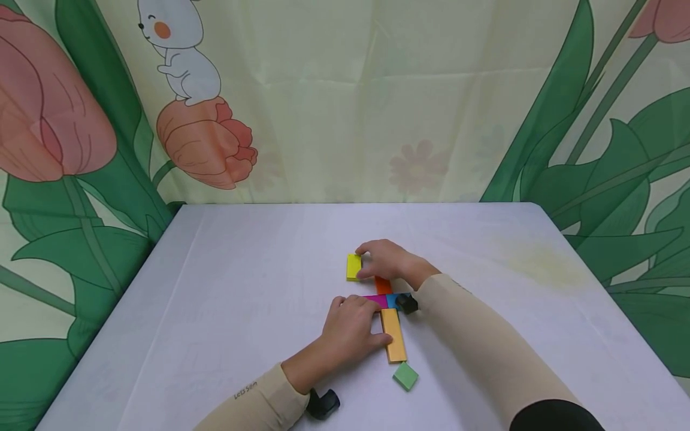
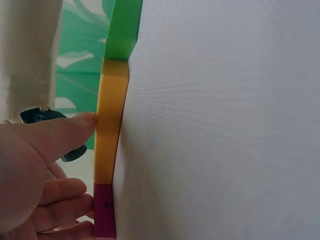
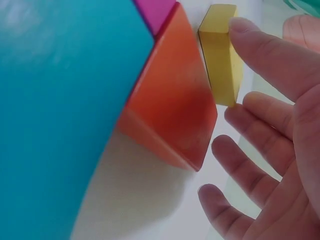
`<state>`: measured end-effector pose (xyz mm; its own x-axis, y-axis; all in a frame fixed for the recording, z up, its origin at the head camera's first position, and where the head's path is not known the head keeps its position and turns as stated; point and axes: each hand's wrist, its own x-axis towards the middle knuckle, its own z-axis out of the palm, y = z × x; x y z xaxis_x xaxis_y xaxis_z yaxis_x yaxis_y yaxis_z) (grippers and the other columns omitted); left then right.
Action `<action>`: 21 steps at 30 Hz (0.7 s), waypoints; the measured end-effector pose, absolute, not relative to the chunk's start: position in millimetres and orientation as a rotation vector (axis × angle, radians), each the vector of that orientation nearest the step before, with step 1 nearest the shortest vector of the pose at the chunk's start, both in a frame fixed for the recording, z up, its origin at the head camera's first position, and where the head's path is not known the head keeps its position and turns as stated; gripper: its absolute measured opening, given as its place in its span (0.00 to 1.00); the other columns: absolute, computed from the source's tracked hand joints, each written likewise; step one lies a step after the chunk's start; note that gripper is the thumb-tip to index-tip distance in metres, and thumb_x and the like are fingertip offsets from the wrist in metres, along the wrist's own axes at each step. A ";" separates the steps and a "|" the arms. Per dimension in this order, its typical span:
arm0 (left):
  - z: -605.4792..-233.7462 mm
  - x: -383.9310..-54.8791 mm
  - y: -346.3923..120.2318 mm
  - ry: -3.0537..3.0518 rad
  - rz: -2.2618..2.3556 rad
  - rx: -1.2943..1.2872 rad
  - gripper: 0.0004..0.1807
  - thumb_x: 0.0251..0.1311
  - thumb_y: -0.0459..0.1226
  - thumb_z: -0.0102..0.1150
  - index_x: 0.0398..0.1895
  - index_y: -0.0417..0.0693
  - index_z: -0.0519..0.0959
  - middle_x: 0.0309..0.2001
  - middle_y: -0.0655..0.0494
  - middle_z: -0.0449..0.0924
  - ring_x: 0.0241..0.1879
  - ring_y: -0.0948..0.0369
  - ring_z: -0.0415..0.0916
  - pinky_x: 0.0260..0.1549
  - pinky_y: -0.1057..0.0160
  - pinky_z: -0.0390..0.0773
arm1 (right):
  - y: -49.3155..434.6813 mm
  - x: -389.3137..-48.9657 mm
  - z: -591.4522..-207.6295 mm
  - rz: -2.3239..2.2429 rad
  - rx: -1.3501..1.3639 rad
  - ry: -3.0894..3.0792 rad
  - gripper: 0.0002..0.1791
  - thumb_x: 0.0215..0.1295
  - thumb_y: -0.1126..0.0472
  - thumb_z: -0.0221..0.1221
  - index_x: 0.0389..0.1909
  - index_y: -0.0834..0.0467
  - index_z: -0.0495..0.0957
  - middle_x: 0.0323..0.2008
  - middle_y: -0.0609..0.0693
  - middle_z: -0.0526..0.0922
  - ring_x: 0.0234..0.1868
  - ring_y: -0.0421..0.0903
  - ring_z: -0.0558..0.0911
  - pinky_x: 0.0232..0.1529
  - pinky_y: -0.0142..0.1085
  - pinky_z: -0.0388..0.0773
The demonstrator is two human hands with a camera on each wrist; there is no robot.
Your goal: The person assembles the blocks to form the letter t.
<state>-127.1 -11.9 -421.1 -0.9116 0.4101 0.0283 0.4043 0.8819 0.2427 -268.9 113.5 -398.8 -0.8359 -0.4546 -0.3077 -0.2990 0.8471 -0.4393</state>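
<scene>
My right hand (image 1: 390, 260) pinches a small yellow block (image 1: 353, 267) between thumb and index finger, its other fingers spread below in the right wrist view. Beside that block lies a red-orange block (image 3: 177, 95), partly under the hand in the head view. My left hand (image 1: 350, 329) rests beside a row of blocks. Its thumb touches the side of a long light-orange block (image 1: 395, 338), and its fingertips are at a magenta block (image 2: 104, 210). A blue block (image 1: 392, 301) adjoins the magenta one. A green square block (image 1: 405, 376) sits cornerwise at the light-orange block's near end.
The blocks lie on a white-covered table (image 1: 242, 269). Behind it hangs a curtain (image 1: 323, 120) printed with tulips and a white animal. Black wrist cameras (image 1: 323, 406) sit under the left cuff and by the right wrist, close to the blue block.
</scene>
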 end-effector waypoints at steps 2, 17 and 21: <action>-421.2 -127.0 -12.3 3.031 0.382 0.662 0.29 0.50 0.61 0.72 0.48 0.53 0.84 0.46 0.60 0.83 0.51 0.59 0.75 0.50 0.53 0.70 | 112.5 -268.8 -398.5 -0.520 -0.570 2.619 0.32 0.62 0.51 0.69 0.66 0.52 0.74 0.65 0.53 0.75 0.65 0.53 0.70 0.63 0.47 0.70; -419.9 -127.2 -11.5 3.023 0.372 0.658 0.29 0.49 0.61 0.72 0.47 0.52 0.83 0.44 0.60 0.83 0.50 0.59 0.75 0.49 0.51 0.70 | 114.0 -269.5 -399.1 -0.475 -0.578 2.680 0.32 0.63 0.53 0.68 0.68 0.54 0.72 0.65 0.54 0.74 0.63 0.53 0.72 0.61 0.46 0.72; -420.3 -127.0 -12.0 3.029 0.371 0.661 0.29 0.49 0.61 0.73 0.47 0.53 0.83 0.44 0.61 0.83 0.49 0.59 0.75 0.49 0.52 0.71 | 113.0 -269.8 -398.7 -0.556 -0.592 2.641 0.30 0.62 0.60 0.66 0.67 0.50 0.74 0.66 0.52 0.73 0.63 0.53 0.71 0.58 0.45 0.75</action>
